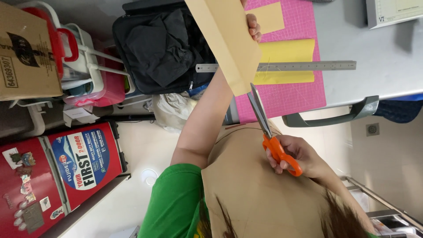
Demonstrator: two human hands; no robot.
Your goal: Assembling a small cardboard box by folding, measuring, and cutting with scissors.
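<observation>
The left hand [252,26] is holding a long strip of tan paper [227,42] up over the edge of the tabletop [352,39], fingers [253,31] clamped on its upper part. The right hand [296,155] is gripping the orange handles of a pair of scissors [269,132], fingers curled through the loops; the blades are meeting the strip's lower end, though whether they are biting into it is hard to tell. Behind the strip, a pink cutting mat [291,94] is carrying yellow paper [286,55] and a steel ruler [308,66]. A black bag [158,44] is sitting just left.
</observation>
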